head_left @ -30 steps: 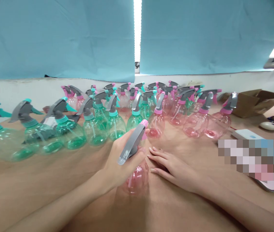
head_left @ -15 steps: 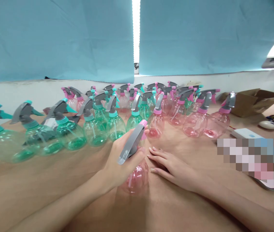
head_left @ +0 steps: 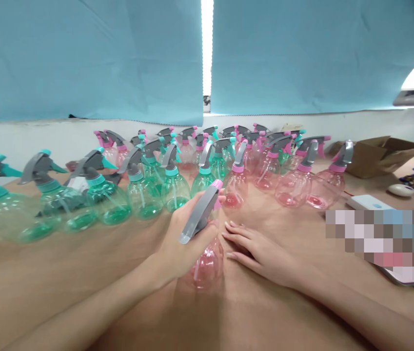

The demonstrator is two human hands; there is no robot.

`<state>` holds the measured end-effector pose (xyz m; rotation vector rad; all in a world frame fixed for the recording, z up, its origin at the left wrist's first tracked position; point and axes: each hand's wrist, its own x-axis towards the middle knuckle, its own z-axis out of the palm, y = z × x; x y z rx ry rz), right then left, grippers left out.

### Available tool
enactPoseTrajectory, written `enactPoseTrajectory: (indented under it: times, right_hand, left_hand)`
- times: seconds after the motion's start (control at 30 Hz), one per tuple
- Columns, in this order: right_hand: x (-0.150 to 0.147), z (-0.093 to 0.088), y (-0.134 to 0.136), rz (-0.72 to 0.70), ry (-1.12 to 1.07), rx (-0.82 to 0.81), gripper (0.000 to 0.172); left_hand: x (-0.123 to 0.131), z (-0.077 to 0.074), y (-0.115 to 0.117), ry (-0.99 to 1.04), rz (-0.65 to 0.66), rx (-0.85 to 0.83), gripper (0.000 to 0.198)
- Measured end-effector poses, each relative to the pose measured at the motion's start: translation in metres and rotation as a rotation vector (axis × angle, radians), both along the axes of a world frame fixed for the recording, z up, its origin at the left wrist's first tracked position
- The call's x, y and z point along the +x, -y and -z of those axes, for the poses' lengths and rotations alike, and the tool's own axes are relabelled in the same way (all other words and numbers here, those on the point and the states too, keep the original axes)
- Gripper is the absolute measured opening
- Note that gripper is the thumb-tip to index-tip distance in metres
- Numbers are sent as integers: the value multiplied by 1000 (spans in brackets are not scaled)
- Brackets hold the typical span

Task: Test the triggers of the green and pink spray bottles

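My left hand (head_left: 181, 236) is wrapped round the neck of a pink spray bottle (head_left: 207, 268) with a grey and pink trigger head. This bottle stands upright in front of me, and its collar is hidden by my fingers. Just right of it, my right hand (head_left: 252, 248) lies flat on the table (head_left: 268, 317), fingers stretched out, holding nothing. Ahead is a row of spray bottles: green ones such as the nearest green spray bottle (head_left: 175, 192) to the left, and pink ones such as a pink spray bottle (head_left: 235, 187) to the right.
Several more pink and green bottles crowd behind the front row. On the right are a brown paper bag (head_left: 378, 158), a white mouse (head_left: 400, 190), a white box (head_left: 370, 202) and a blurred-out flat item. Blue blinds (head_left: 89, 58) hang behind the table.
The view has shifted very slightly. My left hand still grips the pink spray bottle, and my right hand stays flat on the table.
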<state>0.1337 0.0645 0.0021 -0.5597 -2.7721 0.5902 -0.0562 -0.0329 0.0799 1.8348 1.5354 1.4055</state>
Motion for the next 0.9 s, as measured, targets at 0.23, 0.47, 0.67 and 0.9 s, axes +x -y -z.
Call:
enactPoseTrajectory:
  times: [0.23, 0.47, 0.67, 0.9]
  right_hand:
    - [1, 2, 0, 2, 6, -3, 54]
    - [1, 1, 0, -5, 2, -10, 53]
    - [0, 1, -1, -7, 4, -14, 53]
    - [1, 2, -1, 0, 7, -18, 52]
  left_hand:
    - [0, -4, 0, -24, 28, 19, 11]
    - [0, -6, 0, 65, 105, -28, 6]
    - [-1, -4, -1, 67, 98, -6, 2]
    - [1, -2, -2, 24, 15, 3, 28]
